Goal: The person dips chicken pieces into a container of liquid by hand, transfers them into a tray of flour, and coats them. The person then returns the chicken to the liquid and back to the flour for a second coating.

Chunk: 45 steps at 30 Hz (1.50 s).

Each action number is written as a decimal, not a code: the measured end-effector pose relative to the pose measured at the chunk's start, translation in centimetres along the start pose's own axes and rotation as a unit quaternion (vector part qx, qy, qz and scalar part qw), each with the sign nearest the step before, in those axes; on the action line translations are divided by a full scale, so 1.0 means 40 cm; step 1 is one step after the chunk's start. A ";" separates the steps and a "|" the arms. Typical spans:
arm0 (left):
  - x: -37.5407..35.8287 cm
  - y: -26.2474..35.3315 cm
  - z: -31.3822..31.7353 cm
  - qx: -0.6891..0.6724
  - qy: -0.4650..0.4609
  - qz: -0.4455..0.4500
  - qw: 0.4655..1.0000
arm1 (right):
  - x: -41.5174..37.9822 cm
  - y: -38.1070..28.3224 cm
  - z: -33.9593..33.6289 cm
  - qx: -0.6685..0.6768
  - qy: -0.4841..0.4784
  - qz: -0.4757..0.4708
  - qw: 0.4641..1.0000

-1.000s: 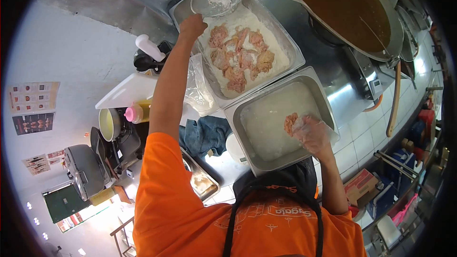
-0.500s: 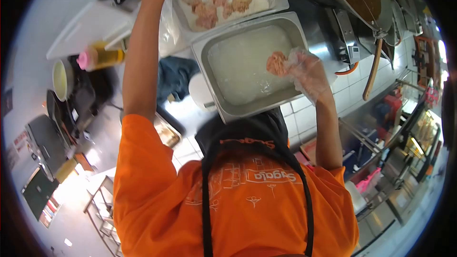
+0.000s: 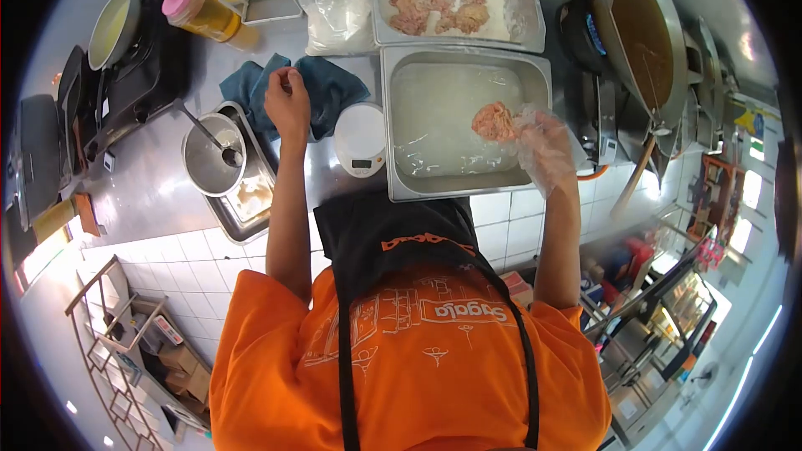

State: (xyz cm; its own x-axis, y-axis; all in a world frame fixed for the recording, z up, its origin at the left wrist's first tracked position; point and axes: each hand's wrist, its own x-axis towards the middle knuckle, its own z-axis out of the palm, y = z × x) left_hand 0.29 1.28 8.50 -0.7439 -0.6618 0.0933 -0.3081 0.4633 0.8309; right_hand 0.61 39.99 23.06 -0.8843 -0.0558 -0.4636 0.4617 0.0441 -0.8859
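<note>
My right hand [image 3: 547, 149], in a clear plastic glove, grips a piece of raw breaded chicken [image 3: 494, 122]. It hangs over the right part of a deep steel pan [image 3: 393, 185] of cloudy, pale liquid. Bare, my left hand [image 3: 288, 104] is raised above a crumpled blue-green cloth [image 3: 338, 88], fingers curled in and nothing showing between them. A white kitchen scale [image 3: 359, 129] lies between that hand and the pan. Directly behind the pan, another steel tray [image 3: 522, 0] holds several chicken pieces on white flour.
A large wok [image 3: 668, 29] of brown liquid sits over a lit burner [image 3: 595, 33] at right. To the left are a steel pot [image 3: 199, 169] with a ladle, a shallow tray [image 3: 266, 175], a pink-capped oil bottle [image 3: 205, 15] and a bag of white powder [image 3: 338, 21].
My left hand has come down and back from the top edge to above the cloth. My right hand still holds the chicken over the pan. The view has shifted, showing more counter at left.
</note>
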 end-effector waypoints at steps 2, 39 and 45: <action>0.041 -0.044 0.023 0.002 0.021 0.024 0.999 | -0.008 0.001 0.009 -0.004 0.011 -0.026 1.000; 0.055 -0.092 0.111 0.333 -0.021 0.114 0.936 | 1.056 -0.122 0.072 -0.781 0.100 -0.255 0.561; 0.058 -0.096 0.117 0.322 -0.028 0.105 0.940 | 0.851 -0.281 0.225 -0.652 0.260 -0.355 0.618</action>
State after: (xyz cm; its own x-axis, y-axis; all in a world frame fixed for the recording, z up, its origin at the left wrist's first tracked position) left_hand -3.03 0.70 2.95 -0.8526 -0.4929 0.1736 -0.4338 0.8528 0.2908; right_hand -34.06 28.62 17.13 -0.8911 -0.2090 0.4028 -0.2033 0.9774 0.0573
